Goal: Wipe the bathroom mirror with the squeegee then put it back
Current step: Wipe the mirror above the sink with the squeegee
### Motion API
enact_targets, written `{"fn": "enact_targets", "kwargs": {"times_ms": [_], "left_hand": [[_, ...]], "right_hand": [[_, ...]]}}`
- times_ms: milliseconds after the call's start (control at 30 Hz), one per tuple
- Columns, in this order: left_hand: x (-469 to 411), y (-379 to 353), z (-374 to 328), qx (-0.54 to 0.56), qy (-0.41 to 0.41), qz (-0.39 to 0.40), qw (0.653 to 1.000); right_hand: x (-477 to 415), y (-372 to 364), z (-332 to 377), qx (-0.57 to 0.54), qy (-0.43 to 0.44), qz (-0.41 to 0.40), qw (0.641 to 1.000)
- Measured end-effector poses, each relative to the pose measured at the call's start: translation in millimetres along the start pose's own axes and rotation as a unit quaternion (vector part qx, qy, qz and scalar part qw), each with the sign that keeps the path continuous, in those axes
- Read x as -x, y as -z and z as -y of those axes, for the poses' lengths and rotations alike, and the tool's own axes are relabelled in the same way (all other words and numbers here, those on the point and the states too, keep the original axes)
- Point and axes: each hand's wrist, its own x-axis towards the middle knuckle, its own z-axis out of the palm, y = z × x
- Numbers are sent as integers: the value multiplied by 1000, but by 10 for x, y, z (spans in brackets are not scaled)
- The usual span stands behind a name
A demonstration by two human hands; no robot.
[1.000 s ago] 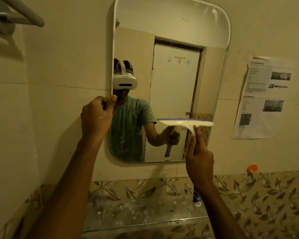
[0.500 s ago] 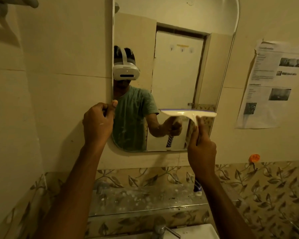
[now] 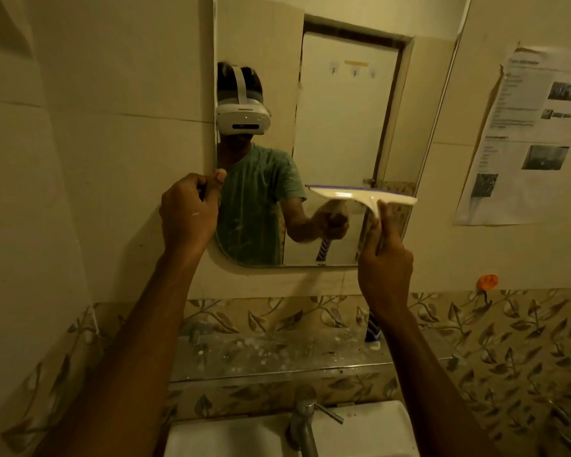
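Lower on the mirror (image 3: 337,127) than before, the squeegee (image 3: 363,195) sits in the right hand (image 3: 384,268)'s closed grip, left hand (image 3: 188,216) clenched at the mirror edge; wiping continues, next needing a steady downward pull.

A printed paper sheet (image 3: 528,136) hangs on the wall at far right, with an orange hook (image 3: 488,281) below it. A metal tap (image 3: 305,420) stands over the white sink (image 3: 376,433), nearest. Behind it runs a spotted shelf (image 3: 277,354) under leaf-patterned tiles (image 3: 508,341).
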Motion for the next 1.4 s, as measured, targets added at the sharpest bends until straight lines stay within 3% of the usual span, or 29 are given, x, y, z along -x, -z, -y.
{"fn": "enact_targets", "kwargs": {"times_ms": [267,567,700,1167,1400], "left_hand": [[26,-9,23,8,23,4,1000],[335,-15,228,36,57,27,997],[321,-34,264,33,50,27,998],[368,-43,229,30,52,10,998],[353,-13,240,48,73,17,996]], "right_hand": [[605,-16,-270,9,-14,27,1000],[156,-90,-60,-30,-30,-17,999],[465,-86,-197,14,-1,5,1000],[1125,-43,-535,28,-58,84,994],[1160,5,-530,13,-53,62,997]]}}
